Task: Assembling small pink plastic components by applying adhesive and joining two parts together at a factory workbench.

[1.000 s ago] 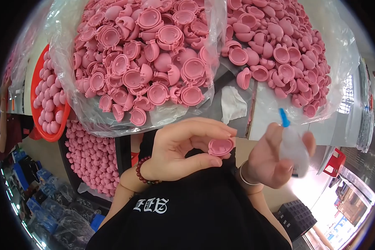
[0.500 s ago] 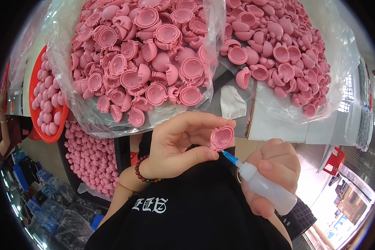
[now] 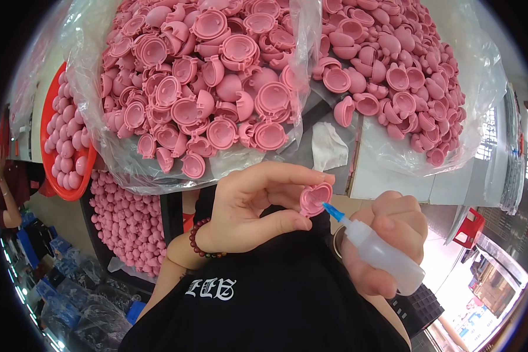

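Note:
Between the thumb and fingers of my left hand (image 3: 252, 202) is a small pink plastic half-shell (image 3: 315, 198), its hollow side turned up and toward the right. My right hand (image 3: 387, 240) grips a translucent white squeeze bottle (image 3: 387, 258) tipped up to the left. The bottle's blue needle tip (image 3: 334, 212) reaches the right edge of the half-shell's hollow; whether it touches the inner wall I cannot tell. Beyond my hands lies a big heap of pink half-shells (image 3: 223, 134) on clear plastic sheeting, with a second heap of pink pieces (image 3: 398, 76) to its right.
A red basket (image 3: 48, 120) of pink balls stands at the far left. Below it, a dark crate (image 3: 173, 220) holds many small pink pieces. A crumpled white scrap (image 3: 328, 146) lies between the heaps. Another person's arm (image 3: 9, 199) shows at the left rim.
The bottle's blue tip has moved from the half-shell's lower edge up to its hollow. My right hand has shifted slightly right, while the half-shell has turned a little in my left hand.

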### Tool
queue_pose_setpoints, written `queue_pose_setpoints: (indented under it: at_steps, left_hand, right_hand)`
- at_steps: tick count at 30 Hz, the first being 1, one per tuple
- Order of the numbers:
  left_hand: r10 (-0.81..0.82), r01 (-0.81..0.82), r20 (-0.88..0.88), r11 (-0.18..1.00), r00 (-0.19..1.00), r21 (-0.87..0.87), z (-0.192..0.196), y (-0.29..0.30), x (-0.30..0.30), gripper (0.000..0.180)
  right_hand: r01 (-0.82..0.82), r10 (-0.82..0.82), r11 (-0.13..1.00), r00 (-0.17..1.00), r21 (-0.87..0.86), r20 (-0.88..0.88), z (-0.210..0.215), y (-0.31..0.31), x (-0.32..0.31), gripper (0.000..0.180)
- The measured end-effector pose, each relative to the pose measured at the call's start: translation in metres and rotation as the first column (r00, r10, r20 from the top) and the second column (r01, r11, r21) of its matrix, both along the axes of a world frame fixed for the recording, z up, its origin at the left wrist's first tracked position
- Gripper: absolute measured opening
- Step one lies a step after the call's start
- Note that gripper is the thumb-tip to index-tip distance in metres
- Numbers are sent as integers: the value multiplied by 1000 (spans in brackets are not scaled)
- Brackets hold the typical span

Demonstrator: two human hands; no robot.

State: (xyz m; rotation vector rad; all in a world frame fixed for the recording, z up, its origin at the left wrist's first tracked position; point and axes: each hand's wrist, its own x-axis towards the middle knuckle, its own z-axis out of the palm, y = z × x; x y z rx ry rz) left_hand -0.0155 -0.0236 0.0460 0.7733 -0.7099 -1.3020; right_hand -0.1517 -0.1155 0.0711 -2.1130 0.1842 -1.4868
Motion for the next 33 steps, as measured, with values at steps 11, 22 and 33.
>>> queue_pose_setpoints:
  at_steps: [11, 22, 33]
  left_hand:
    - [8, -8, -3, 1000, 1000, -30, 1, 2, 2, 43]
    - [104, -104, -13, 995, 994, 9, 1, 2, 0, 49]
    - [-14, 7, -187, 999, 982, -38, -2, 2, 6, 45]
  right_hand:
    - [147, -147, 989, 989, 3, 29, 1, 2, -5, 59]
    - [-29, -7, 984, 979, 174, 204, -4, 7, -7, 55]
    - [852, -860, 363, 462, 377, -216, -31, -95, -179, 42]
